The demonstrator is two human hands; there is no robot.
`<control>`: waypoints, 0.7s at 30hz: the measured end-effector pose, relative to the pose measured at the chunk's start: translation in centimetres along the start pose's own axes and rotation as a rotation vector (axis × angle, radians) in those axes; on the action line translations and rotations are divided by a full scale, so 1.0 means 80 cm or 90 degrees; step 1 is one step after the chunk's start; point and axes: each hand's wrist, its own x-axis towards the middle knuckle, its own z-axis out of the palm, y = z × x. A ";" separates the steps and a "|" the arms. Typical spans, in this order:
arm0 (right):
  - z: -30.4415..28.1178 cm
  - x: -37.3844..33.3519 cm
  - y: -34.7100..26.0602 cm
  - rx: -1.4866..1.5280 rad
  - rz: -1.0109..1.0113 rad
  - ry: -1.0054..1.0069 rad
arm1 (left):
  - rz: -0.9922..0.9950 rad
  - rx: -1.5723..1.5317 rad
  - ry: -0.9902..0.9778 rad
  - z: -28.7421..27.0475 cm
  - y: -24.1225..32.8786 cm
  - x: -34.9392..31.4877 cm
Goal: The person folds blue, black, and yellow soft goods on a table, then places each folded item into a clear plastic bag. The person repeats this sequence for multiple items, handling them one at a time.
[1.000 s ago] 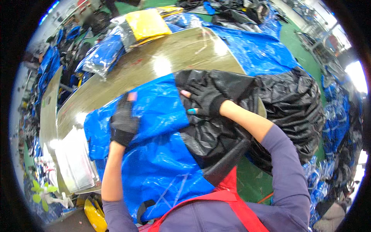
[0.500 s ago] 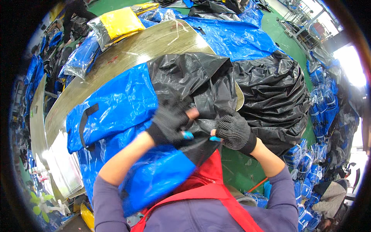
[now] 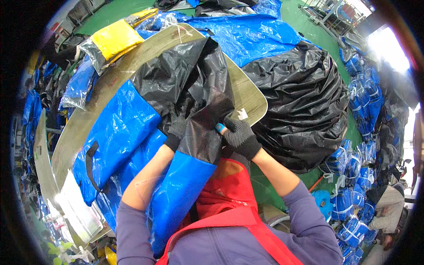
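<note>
A blue-and-black woven plastic cover (image 3: pixel 128 115) drapes over the table corner and down to my lap, with a black strap (image 3: pixel 90 163) on its blue part. Both my hands wear black knitted gloves. My left hand (image 3: pixel 179 126) reaches into a fold of the black part, fingers spread against the material; its thumb side is partly hidden. Closed on the other side of that fold, my right hand (image 3: pixel 240 137) pinches the black material, its bare thumb tip wrapped in blue tape. Between the hands a black flap hangs down to a blue end.
A wood-grain table (image 3: pixel 247 95) lies beneath the cover. Right of it bulges a large heap of crumpled black sheeting (image 3: pixel 300 110). Yellow packed bundles (image 3: pixel 115 39) lie at the table's far left. Tied blue bundles (image 3: pixel 364 97) line the right side.
The black part has been pulled leftward, baring the table's right corner. My left hand has gone from a blurred, curled pose to spread fingers in the fold. My right hand has shifted left.
</note>
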 end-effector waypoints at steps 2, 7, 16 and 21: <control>-0.020 -0.004 -0.004 0.229 0.223 -0.048 | -0.028 -0.074 -0.010 -0.007 0.011 -0.004; -0.099 0.001 -0.033 -0.212 0.132 -0.086 | 0.236 0.059 0.058 -0.044 0.029 -0.017; 0.024 0.199 0.023 -0.197 -0.186 -0.094 | 0.027 -0.410 0.088 -0.072 0.042 -0.015; 0.057 0.233 0.035 -0.272 -0.054 -0.297 | 0.096 -0.257 0.094 -0.085 0.034 -0.034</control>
